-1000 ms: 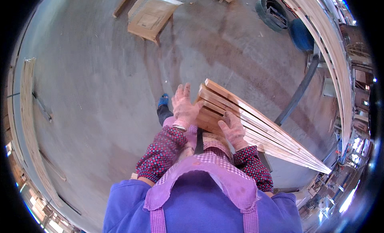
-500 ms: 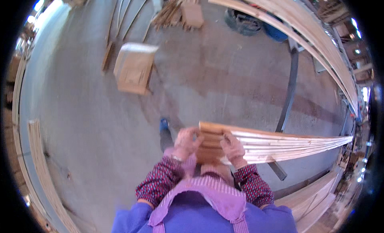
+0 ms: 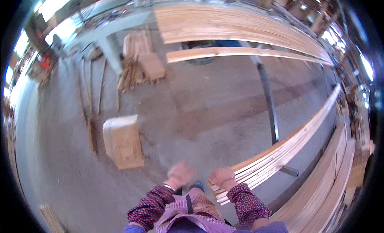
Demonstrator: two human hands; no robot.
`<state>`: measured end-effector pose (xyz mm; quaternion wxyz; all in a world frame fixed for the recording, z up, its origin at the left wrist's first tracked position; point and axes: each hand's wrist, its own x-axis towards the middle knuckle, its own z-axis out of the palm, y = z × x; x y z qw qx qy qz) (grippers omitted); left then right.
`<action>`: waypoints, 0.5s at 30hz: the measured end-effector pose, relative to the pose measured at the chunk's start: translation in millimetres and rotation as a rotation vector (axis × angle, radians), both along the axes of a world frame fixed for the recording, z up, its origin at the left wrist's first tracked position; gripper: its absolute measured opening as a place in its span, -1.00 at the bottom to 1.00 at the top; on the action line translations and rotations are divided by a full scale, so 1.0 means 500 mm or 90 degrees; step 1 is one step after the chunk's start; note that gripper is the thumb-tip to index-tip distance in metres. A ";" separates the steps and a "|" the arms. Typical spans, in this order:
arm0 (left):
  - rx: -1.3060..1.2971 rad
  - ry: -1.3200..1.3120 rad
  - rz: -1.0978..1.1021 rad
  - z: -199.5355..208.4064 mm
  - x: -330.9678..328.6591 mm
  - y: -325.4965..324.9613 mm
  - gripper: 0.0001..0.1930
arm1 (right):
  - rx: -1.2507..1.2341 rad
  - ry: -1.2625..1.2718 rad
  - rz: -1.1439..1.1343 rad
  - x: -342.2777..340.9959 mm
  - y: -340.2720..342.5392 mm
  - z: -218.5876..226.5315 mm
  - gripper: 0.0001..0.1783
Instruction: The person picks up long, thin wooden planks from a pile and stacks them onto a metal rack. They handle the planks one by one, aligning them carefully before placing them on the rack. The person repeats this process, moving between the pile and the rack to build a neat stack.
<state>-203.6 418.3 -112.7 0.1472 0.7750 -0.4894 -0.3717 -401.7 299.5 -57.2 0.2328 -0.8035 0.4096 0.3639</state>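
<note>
Wooden strips (image 3: 272,159) are laid side by side across a dark metal bar (image 3: 267,101). Their near end is partly covered by the curled right hand (image 3: 223,178); grip cannot be told. Left hand (image 3: 180,174) is blurred, apart from strips; finger opening cannot be told.

Plenty of room left of the bundle (image 3: 274,157): the left hand (image 3: 181,173) has floor space (image 3: 180,125) to pass over, until the box (image 3: 123,145) further left gets in the way. Far side's roomy too, up to a loose board (image 3: 232,52). Awkward bit is the bar (image 3: 268,101), which runs under the bundle and pokes out both sides. To the bundle's right, planks (image 3: 320,185) leave just a narrow gap.
</note>
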 end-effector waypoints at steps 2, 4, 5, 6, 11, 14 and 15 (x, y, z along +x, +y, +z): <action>-0.029 -0.017 -0.057 0.151 0.124 -0.133 -0.31 | -0.024 -0.057 -0.023 -0.025 0.005 -0.019 -0.43; -0.197 -0.025 -0.068 0.219 0.230 -0.262 -0.36 | -0.099 -0.121 -0.142 -0.027 0.054 -0.030 -0.43; -0.266 -0.132 -0.071 0.243 0.275 -0.328 -0.40 | -0.140 -0.152 -0.202 -0.019 0.060 -0.029 -0.42; -0.348 -0.249 -0.069 0.292 0.332 -0.398 -0.44 | -0.123 -0.197 -0.218 0.016 0.045 0.015 -0.41; -0.281 -0.305 -0.090 0.376 0.443 -0.655 -0.36 | -0.127 -0.322 -0.376 0.020 0.055 -0.004 -0.37; -0.355 -0.409 -0.149 0.284 0.601 -0.767 -0.30 | -0.121 -0.396 -0.380 0.060 -0.017 0.004 -0.39; -0.317 -0.418 -0.173 0.268 0.618 -0.791 -0.28 | -0.109 -0.386 -0.388 0.076 -0.034 0.013 -0.39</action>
